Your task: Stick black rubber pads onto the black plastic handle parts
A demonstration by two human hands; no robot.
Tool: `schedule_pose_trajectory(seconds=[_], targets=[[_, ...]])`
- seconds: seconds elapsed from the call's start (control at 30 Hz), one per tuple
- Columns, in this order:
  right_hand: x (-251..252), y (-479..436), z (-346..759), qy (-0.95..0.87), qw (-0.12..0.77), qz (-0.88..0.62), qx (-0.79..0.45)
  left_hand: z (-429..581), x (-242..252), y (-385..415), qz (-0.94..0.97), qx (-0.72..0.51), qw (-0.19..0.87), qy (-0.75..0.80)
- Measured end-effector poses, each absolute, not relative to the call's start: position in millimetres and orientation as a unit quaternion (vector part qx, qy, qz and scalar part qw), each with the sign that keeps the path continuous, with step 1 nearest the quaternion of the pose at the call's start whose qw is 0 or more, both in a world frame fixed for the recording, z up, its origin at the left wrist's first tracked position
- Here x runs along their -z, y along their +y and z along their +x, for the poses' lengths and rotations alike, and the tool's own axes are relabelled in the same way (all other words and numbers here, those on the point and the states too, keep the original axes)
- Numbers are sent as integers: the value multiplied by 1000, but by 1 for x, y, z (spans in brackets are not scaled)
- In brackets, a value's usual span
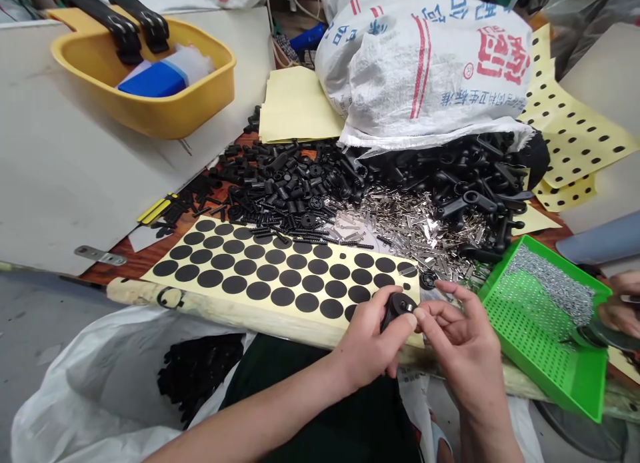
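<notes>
One small, rounded black plastic part (395,308) is held over the table's near edge, above the sticker sheet (280,273). Around it the left hand (367,346) curls closed. The right hand (463,346) pinches its right side with thumb and forefinger.

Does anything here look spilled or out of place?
Yes. Black parts spill from the open sack and mix with loose metal pieces. The left hand grips a round part; the right hand pinches it.

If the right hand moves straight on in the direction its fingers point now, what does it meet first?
The black plastic part pinched in the left hand: the right hand points left at it and its fingertips seem to touch it. Beyond lies the yellow sheet of black round stickers.
</notes>
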State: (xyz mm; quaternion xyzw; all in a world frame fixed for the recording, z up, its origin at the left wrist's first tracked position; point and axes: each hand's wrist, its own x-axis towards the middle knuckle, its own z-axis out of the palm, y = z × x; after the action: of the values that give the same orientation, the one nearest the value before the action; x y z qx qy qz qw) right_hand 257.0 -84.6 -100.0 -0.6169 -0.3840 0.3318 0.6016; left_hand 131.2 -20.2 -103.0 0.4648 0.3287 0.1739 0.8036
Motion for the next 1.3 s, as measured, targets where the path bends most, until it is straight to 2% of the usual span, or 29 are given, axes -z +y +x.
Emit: schedule_pose_trajectory(seconds=[0.57,0.83,1.1,1.3], targets=[[95,-83,251,-351,533,-708,-302,131,112,-21,466,-187,803,320],[90,-80,257,-406,447,-756,-252,129,108,-20,469,-185,807,307],[96,-85,262,-405,513,-657,-376,122,105,-15,460,-180,830,259],[101,-89,260,-405,560,-623,-367,123,105,-16,461,-187,831,250]])
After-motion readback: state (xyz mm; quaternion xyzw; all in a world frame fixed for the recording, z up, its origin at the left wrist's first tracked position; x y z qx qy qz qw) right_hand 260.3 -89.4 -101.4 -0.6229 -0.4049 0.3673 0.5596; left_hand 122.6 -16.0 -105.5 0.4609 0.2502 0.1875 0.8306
